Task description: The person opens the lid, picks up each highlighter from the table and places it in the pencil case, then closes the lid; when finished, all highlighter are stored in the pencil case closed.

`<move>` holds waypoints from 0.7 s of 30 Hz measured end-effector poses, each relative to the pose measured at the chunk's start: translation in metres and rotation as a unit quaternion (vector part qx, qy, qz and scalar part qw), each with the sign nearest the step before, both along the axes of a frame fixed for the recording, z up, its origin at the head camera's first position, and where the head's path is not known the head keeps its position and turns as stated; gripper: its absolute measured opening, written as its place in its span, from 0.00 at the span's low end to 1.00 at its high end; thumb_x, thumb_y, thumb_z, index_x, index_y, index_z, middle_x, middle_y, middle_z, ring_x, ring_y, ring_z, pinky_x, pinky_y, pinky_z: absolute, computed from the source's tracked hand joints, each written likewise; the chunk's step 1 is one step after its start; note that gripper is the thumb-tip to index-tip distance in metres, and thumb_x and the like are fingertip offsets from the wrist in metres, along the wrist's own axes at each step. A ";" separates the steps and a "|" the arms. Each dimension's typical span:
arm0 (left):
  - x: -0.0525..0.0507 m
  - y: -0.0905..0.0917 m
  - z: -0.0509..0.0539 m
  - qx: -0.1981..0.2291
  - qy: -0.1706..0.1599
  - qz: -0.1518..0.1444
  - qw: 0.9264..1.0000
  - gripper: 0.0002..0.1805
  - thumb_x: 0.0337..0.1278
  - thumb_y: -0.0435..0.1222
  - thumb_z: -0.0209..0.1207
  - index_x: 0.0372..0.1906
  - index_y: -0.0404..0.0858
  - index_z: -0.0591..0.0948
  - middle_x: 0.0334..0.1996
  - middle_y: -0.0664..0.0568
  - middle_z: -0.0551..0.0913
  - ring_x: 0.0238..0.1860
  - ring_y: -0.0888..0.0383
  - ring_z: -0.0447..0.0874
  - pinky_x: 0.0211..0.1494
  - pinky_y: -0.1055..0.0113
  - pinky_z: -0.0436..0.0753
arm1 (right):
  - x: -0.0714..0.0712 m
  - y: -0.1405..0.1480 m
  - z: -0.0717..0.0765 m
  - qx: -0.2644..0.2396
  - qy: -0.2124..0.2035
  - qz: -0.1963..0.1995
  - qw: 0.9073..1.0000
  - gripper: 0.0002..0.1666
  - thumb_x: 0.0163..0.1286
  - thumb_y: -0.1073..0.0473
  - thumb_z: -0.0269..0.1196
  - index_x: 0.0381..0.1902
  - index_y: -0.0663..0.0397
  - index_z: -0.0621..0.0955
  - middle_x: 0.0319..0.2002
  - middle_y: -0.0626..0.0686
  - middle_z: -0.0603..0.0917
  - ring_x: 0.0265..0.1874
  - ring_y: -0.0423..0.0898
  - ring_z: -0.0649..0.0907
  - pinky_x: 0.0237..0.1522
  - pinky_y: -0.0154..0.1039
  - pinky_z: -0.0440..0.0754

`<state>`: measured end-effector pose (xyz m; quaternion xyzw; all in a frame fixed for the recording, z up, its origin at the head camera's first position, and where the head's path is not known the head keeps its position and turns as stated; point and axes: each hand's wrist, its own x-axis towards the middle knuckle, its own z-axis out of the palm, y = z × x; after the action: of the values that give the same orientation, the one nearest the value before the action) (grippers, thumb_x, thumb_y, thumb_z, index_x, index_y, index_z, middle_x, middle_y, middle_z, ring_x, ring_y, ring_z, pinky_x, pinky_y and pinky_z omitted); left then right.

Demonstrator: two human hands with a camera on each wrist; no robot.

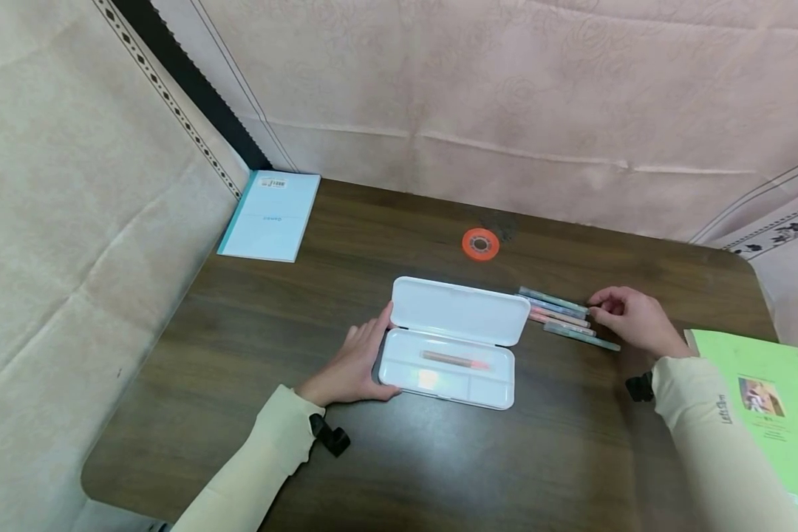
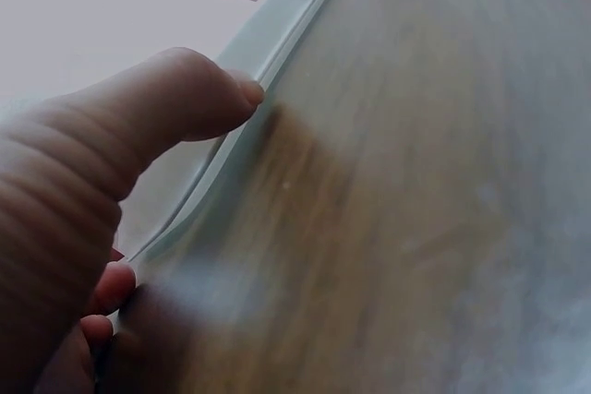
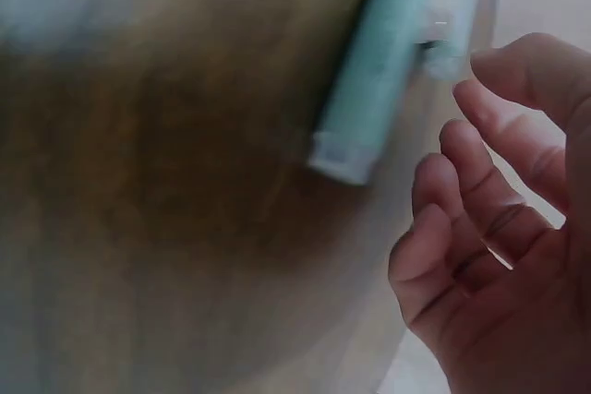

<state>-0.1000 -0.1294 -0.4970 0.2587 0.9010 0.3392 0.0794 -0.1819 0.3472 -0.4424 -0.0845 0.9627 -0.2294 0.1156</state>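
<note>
A white pencil case (image 1: pixel 448 403) lies with its lid raised, and one pinkish pen (image 1: pixel 455 360) rests inside. My left hand (image 1: pixel 355 362) grips the case's left end; the left wrist view shows the thumb (image 2: pixel 199 94) on its rim. Several pens lie side by side just right of the lid, among them a green pen (image 1: pixel 581 337). My right hand (image 1: pixel 635 319) hovers at their right ends, fingers loosely bent. In the right wrist view its thumb and fingertips stand close to the pens but hold nothing visible; the green pen (image 3: pixel 374 71) lies apart from them.
An orange-red tape roll (image 1: pixel 481 244) lies behind the case. A light blue notebook (image 1: pixel 269 218) sits at the far left corner. Beneath the right forearm, a green booklet (image 1: pixel 771 436) covers the table's right edge. Cloth curtains (image 1: pixel 505 96) hang behind the wooden table (image 1: pixel 239 325).
</note>
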 end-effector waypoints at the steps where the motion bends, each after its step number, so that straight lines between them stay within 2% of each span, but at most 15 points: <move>1: 0.000 0.000 0.000 0.000 0.000 0.000 1.000 0.75 0.37 0.52 0.76 0.79 0.45 0.31 0.63 0.50 0.67 0.60 0.55 0.65 0.51 0.61 0.60 | -0.001 0.001 -0.002 0.001 -0.003 0.004 1.000 0.14 0.71 0.53 0.62 0.47 0.56 0.81 0.34 0.54 0.80 0.29 0.45 0.75 0.32 0.39 0.73; 6: 0.000 0.000 0.001 0.000 -0.001 0.000 1.000 0.75 0.37 0.52 0.75 0.79 0.45 0.31 0.63 0.50 0.67 0.60 0.55 0.65 0.51 0.61 0.60 | -0.005 0.002 -0.010 0.000 -0.006 0.015 1.000 0.12 0.69 0.56 0.63 0.46 0.58 0.82 0.36 0.55 0.80 0.31 0.47 0.75 0.33 0.40 0.73; 11: 0.000 0.000 0.001 0.001 0.000 -0.002 1.000 0.75 0.38 0.52 0.75 0.79 0.45 0.31 0.63 0.50 0.67 0.60 0.54 0.66 0.52 0.61 0.60 | -0.006 0.002 -0.012 0.002 -0.004 0.023 1.000 0.11 0.68 0.59 0.64 0.45 0.57 0.81 0.37 0.56 0.80 0.33 0.49 0.75 0.34 0.40 0.73; 21: 0.000 0.000 0.002 0.000 -0.006 -0.001 1.000 0.75 0.37 0.52 0.76 0.79 0.44 0.31 0.64 0.49 0.67 0.60 0.54 0.65 0.52 0.61 0.60 | -0.005 0.003 -0.013 0.000 0.009 0.027 1.000 0.10 0.68 0.56 0.65 0.43 0.57 0.82 0.36 0.55 0.80 0.32 0.47 0.75 0.33 0.37 0.73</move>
<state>-0.1002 -0.1294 -0.4950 0.2578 0.9001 0.3406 0.0852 -0.1874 0.3501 -0.4551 -0.1131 0.9611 -0.2254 0.1127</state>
